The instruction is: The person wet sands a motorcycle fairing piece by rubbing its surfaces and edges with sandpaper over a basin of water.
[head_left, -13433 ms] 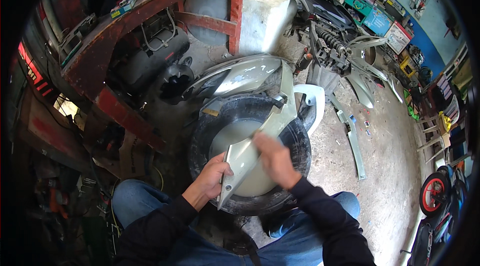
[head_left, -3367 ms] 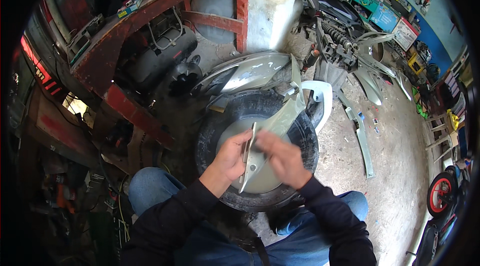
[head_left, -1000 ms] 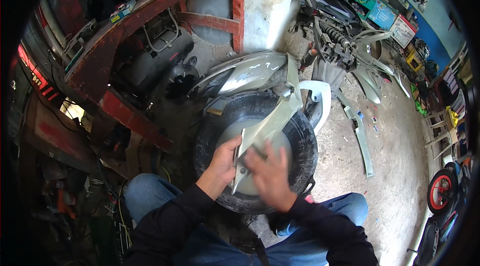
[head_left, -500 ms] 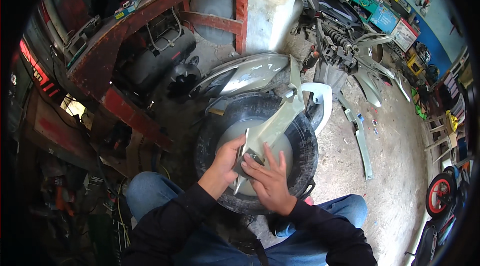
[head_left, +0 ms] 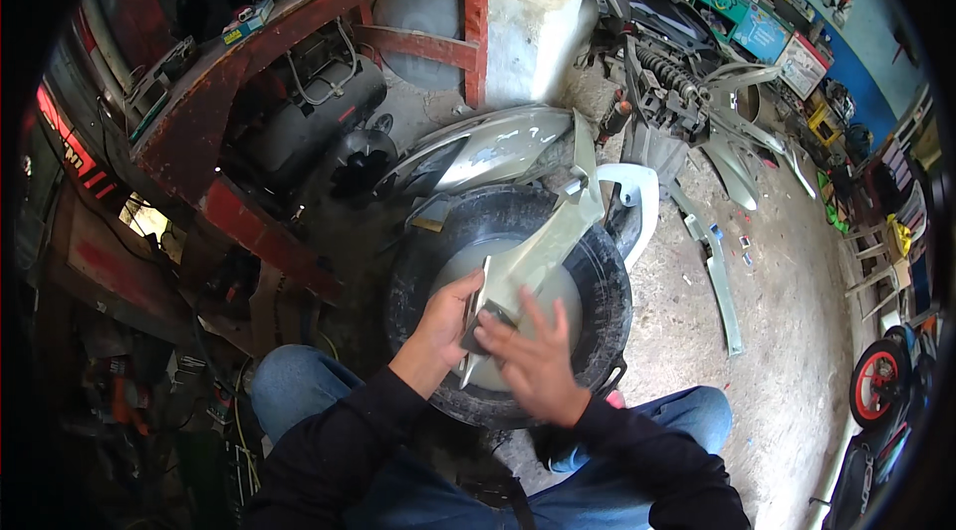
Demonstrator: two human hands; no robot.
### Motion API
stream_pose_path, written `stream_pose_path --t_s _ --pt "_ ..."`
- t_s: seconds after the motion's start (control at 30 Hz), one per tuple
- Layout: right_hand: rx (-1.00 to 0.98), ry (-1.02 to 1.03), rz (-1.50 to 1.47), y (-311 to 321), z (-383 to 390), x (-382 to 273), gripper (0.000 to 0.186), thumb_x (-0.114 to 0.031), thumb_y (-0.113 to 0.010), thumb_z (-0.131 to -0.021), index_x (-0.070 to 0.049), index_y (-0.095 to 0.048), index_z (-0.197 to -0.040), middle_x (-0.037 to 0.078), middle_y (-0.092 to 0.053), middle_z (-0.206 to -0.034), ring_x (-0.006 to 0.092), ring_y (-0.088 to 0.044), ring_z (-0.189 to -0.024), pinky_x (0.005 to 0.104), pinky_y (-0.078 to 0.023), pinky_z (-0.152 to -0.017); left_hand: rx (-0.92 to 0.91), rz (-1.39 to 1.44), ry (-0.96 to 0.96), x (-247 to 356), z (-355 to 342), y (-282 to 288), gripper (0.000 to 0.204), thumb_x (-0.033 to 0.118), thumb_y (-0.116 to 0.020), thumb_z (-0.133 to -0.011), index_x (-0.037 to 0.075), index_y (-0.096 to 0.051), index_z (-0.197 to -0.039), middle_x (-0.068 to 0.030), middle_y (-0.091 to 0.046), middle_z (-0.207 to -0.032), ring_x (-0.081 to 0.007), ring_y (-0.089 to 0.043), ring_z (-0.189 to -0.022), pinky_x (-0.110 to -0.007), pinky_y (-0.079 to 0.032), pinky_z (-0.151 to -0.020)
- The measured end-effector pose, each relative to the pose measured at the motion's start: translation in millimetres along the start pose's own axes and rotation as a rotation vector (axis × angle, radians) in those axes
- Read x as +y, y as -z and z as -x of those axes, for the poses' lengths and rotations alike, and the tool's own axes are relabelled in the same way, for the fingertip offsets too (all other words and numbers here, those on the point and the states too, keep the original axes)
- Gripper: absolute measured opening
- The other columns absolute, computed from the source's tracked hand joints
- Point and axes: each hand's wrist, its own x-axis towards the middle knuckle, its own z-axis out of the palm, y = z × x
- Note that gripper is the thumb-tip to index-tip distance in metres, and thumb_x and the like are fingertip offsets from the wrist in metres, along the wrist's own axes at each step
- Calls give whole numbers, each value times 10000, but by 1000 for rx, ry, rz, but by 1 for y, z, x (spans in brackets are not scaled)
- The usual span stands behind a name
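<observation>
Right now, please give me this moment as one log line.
left hand: holding pale panel | right hand: spread over small dark flat piece on panel | beneath: black tub, cloudy liquid

Floor (head_left: 777,331) bright at right, left side dim; glare on far white block (head_left: 528,42); right hand (head_left: 538,359) slightly blurred; fisheye bends edges.

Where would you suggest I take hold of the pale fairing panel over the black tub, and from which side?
I'd grip the fairing panel by its left edge, near the tapered tip, coming from the left, as the left hand does: that edge hangs over the black tub, leaving the upper face to the right hand and dark pad.
</observation>
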Motion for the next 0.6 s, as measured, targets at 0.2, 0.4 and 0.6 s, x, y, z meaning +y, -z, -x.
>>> stream_pose_path --t_s 0.2,0.4,0.6 --pt "34 -105 27 -5 -9 21 463 -75 -590 -854 -209 -697 -1284 10 -596 -1447 393 -357 -1462 667 -107 -1163 9 32 0 -4 -13 -1 358 250 -462 -1062 24 -578 -1315 -133 -679 -1218 -233 -692 -1046 -400 -560 -946" --pt "144 -233 194 13 -28 68 407 -27 -576 -851 -134 -725 -1215 49 -688 -1299 363 -499 -1337 581 -238 -1164 8 -67 -58 -1 -16 5 389 233 -432 -1075 6 -525 -1377 -163 -637 -1307 -255 -675 -1117 -403 -547 -978" --pt "130 -73 72 33 -24 48 553 32 -581 -778 -51 -649 -1320 127 -636 -797 293 -610 -808 406 -481 -818 -4 -176 -89 4 -6 5 397 225 -435 -1074 11 -508 -1400 -154 -635 -1308 -240 -666 -1136 -382 -534 -994"
